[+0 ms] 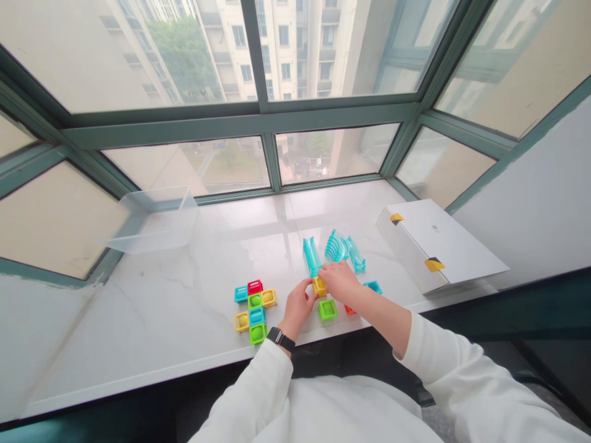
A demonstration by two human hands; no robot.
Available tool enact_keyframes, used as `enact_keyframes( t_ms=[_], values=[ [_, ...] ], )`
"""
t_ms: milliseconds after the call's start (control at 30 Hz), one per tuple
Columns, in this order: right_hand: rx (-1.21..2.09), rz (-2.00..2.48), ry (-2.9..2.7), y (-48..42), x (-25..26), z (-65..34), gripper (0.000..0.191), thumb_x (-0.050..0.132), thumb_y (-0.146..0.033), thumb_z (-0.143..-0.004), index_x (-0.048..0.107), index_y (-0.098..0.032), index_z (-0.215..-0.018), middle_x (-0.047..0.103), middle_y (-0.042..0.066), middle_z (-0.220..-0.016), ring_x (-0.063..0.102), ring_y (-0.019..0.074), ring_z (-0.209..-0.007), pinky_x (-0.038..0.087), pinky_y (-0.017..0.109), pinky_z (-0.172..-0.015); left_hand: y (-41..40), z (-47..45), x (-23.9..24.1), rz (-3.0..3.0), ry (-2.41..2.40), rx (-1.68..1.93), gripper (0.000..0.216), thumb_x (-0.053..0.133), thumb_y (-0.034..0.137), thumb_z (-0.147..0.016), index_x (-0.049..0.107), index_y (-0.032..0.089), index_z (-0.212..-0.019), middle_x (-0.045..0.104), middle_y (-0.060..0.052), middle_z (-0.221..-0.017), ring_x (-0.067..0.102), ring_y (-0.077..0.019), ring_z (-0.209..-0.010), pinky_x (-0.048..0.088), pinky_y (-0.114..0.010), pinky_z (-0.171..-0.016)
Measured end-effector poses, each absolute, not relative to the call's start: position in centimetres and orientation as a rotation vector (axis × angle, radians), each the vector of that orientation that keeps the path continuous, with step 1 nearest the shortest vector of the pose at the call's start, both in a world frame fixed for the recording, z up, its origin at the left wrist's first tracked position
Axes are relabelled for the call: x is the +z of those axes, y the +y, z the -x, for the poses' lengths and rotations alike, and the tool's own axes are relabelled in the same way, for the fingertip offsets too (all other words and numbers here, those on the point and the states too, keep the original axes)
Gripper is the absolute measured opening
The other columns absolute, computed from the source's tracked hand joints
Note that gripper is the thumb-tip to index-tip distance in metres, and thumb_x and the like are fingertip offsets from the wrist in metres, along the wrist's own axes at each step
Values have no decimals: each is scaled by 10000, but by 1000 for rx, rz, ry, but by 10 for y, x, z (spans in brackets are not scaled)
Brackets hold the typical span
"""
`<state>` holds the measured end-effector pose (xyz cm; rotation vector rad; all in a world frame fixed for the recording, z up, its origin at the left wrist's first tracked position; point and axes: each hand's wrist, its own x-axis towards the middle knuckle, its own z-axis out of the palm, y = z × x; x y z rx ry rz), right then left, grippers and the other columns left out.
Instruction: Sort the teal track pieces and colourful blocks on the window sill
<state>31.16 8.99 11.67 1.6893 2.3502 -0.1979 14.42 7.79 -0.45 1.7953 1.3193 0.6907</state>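
A yellow square block [319,287] sits between my two hands. My left hand [297,307], wearing a black watch, pinches the block from its left side. Fingers of my right hand [340,282] close on the block's top and right edge, beside the near end of a straight turquoise track piece [311,255]. Whether track and block are joined, I cannot tell. Close to my hands lies a green block [327,310]. Partly hidden under my right forearm are a red block [349,309] and a blue block [373,287]. Behind my right hand lie a curved track piece [337,245] and another turquoise track piece [356,254].
Several coloured blocks [256,316] form a cluster left of my hands. A clear plastic bin [159,231] stands at the back left of the white sill [184,320]. On the right lies a white box [443,240] with yellow-black tabs. Green-framed windows [268,117] border the back.
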Motion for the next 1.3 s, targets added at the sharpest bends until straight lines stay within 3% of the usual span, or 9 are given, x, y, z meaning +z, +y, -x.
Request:
enact_keyframes(
  t_ms=[367, 800, 1133, 1300],
  values=[
    [-160, -1685, 2358, 92, 110, -307, 199, 742, -311, -904, 712, -155, -1024, 703, 147, -1089, 674, 306, -1021, 420, 399, -873, 79, -145, -5, -1795, 1331, 682, 476, 652, 105, -818, 655, 226, -1279, 771, -41, -1149, 622, -150, -696, 520, -310, -791],
    [-168, -1678, 2355, 91, 116, -306, 219, 753, -330, -895, 727, -159, -1030, 709, 145, -1092, 683, 302, -1009, 417, 400, -887, 78, -147, 0, -1756, 1346, 687, 451, 693, 140, -817, 692, 233, -1258, 786, -19, -992, 643, -160, -686, 513, -299, -753],
    [-157, -1672, 2367, 88, 117, -310, 215, 758, -313, -888, 714, -170, -1042, 710, 132, -1088, 672, 303, -1031, 410, 391, -886, 79, -145, -6, -1760, 1331, 696, 436, 710, 160, -828, 695, 243, -1256, 793, -17, -1012, 670, -163, -705, 531, -309, -766],
    [-117, -1746, 2415, 78, 134, -314, 254, 771, -335, -880, 707, -194, -1081, 720, 109, -1081, 666, 299, -1037, 395, 391, -903, 79, -144, -8, -1755, 1315, 714, 453, 750, 135, -802, 698, 220, -1244, 790, -54, -1124, 695, -167, -744, 559, -329, -799]
  ],
)
